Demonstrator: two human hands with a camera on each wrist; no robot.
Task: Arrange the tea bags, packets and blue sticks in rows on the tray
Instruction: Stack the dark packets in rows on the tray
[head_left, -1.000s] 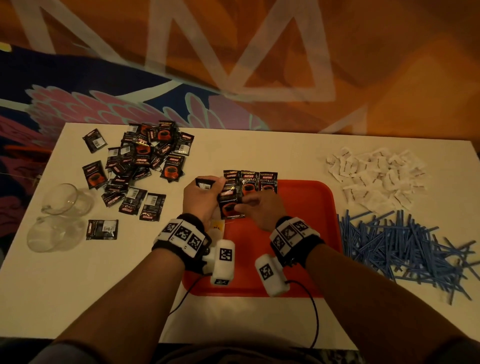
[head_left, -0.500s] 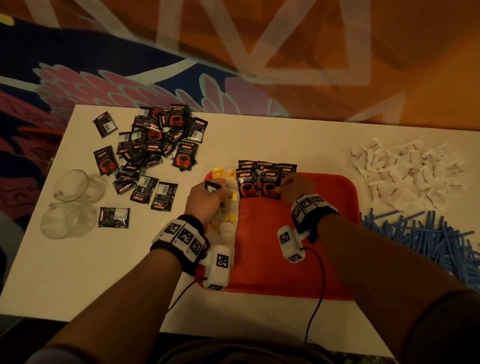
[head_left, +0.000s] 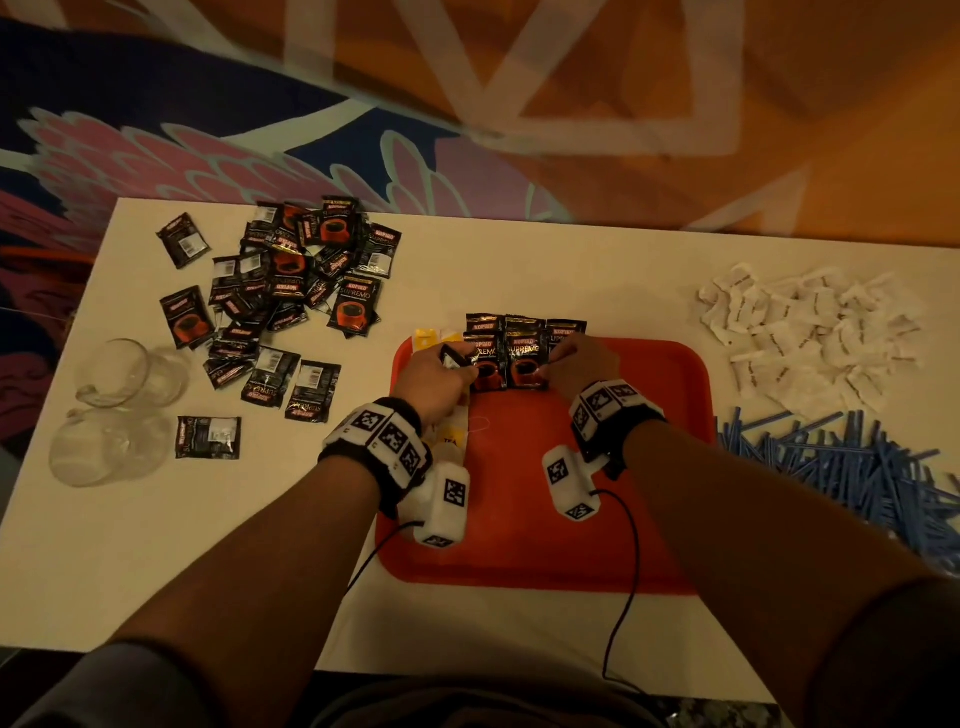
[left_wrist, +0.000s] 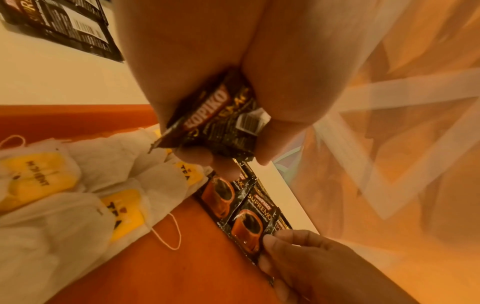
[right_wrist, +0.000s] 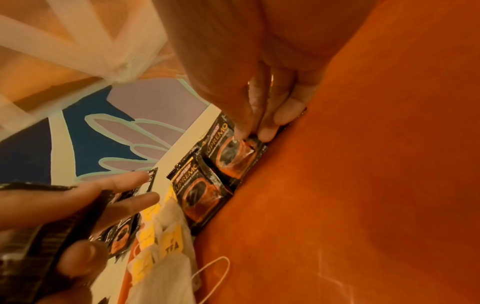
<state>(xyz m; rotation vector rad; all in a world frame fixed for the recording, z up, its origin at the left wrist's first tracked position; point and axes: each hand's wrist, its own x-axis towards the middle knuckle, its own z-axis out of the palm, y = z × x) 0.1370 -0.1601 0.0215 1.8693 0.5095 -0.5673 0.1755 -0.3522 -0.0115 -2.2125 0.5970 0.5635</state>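
Note:
A red tray lies in the middle of the white table. Black coffee packets stand in a row along its far edge. White tea bags with yellow tags run down its left side. My left hand grips a small stack of black packets above the tea bags. My right hand pinches the lower right corner of a packet in the row with thumb and fingertips. Blue sticks are heaped to the right of the tray.
A loose heap of black packets covers the table's far left. Two clear glass cups lie on their sides at the left edge. White sachets are piled at the far right. Wrist-camera cables trail over the tray's near part.
My right hand moved right along the packet row and now pinches a packet laid there. The left hand keeps its stack. The head view shifted.

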